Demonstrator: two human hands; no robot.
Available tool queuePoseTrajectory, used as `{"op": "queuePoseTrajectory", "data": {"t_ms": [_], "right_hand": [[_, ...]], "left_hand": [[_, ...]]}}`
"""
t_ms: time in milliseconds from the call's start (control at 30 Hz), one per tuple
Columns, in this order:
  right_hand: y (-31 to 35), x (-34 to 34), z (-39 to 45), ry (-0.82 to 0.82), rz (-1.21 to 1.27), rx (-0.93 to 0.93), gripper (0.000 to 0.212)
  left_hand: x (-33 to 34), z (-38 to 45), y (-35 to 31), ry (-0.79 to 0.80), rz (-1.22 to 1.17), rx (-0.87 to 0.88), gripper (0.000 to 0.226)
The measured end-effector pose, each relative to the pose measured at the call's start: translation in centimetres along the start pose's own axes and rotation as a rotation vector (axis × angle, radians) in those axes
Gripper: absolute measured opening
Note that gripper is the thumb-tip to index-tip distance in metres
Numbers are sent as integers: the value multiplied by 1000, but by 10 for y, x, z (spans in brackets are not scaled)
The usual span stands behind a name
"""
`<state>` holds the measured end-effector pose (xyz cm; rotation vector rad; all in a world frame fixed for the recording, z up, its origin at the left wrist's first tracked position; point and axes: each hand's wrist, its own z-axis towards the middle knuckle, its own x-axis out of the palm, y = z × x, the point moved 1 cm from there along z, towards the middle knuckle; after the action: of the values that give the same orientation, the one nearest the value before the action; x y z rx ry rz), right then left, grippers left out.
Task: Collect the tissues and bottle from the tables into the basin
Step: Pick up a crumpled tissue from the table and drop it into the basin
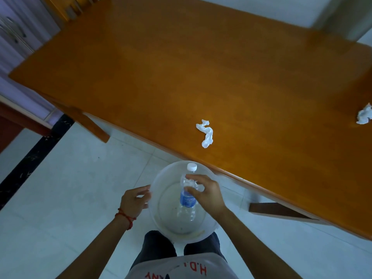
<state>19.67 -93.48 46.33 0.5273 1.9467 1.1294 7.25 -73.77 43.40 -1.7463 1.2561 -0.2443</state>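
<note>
A translucent plastic basin point(161, 224) is held low in front of me, over the tiled floor. My left hand point(135, 200) grips its left rim. A clear water bottle point(188, 200) with a white cap and blue label is inside the basin, and my right hand point(207, 193) is closed around its upper part. On the orange wooden table point(181, 77), a twisted white tissue point(206, 133) lies near the front edge. A second crumpled tissue point(364, 116) lies at the table's far right, partly cut off by the frame.
The table's front edge runs diagonally just beyond the basin, with a table leg point(90, 125) at left and a dark crossbar point(281, 212) under it at right. A purple cabinet point(18, 33) stands at far left. White floor tiles lie below.
</note>
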Motion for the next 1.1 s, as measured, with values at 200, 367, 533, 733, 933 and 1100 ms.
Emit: {"op": "queuePoseTrajectory", "data": {"t_ms": [200, 367, 533, 733, 933, 1100], "right_hand": [[1, -4, 10, -56, -64, -66, 57], [9, -34, 64, -298, -37, -72, 55], [8, -52, 120, -312, -129, -6, 55], [1, -53, 145, -235, -303, -9, 47], [-4, -48, 134, -261, -308, 6, 36], [12, -45, 105, -349, -109, -36, 29]], "left_hand": [[-2, 1, -1, -9, -5, -10, 32], [-4, 1, 1, -18, 25, -10, 32], [-6, -1, 3, -28, 17, -17, 33], [-9, -4, 3, -39, 12, -11, 32], [-10, -5, 1, -41, 9, -11, 33], [-8, -6, 1, -48, 2, -7, 32]]}}
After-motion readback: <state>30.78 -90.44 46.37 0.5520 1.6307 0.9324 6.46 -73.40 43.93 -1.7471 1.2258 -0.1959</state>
